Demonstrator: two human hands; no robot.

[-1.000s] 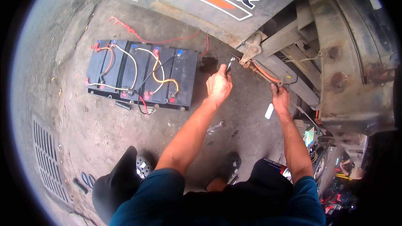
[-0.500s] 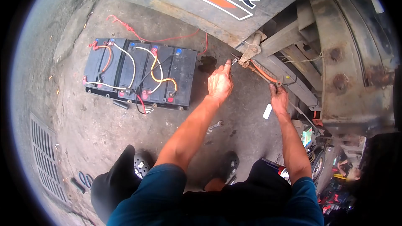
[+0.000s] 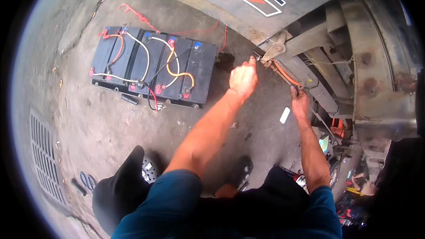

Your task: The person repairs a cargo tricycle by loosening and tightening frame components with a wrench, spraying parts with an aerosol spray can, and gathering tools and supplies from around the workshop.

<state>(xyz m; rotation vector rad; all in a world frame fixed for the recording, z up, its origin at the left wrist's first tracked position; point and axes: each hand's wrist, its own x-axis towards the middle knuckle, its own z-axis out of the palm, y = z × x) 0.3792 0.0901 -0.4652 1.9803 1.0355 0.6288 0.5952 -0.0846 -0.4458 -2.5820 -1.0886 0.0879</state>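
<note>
My left hand (image 3: 243,79) is closed beside a rusty lever joint (image 3: 268,59) under the vehicle panel. Its index finger and thumb reach a small metal piece by the joint; what the fingers hold is too small to make out. To the right, my right hand (image 3: 299,101) pinches the lower end of a thin rod (image 3: 283,76), which has an orange strip running along it from the joint. The rod slants down to the right. Above it is a rusty metal arm (image 3: 278,48) fixed to the vehicle.
On the ground at left stands a black battery pack (image 3: 150,71) with several cables. A loose red wire (image 3: 190,32) lies behind it. A wrench (image 3: 234,125) lies partly behind my left forearm, a white strip (image 3: 284,115) near my right hand. A drain grate (image 3: 46,155) is far left.
The view has shifted, so the battery pack sits a little higher and the lever joint farther right. My left forearm now covers most of the wrench. Both hands stay at the joint and rod.
</note>
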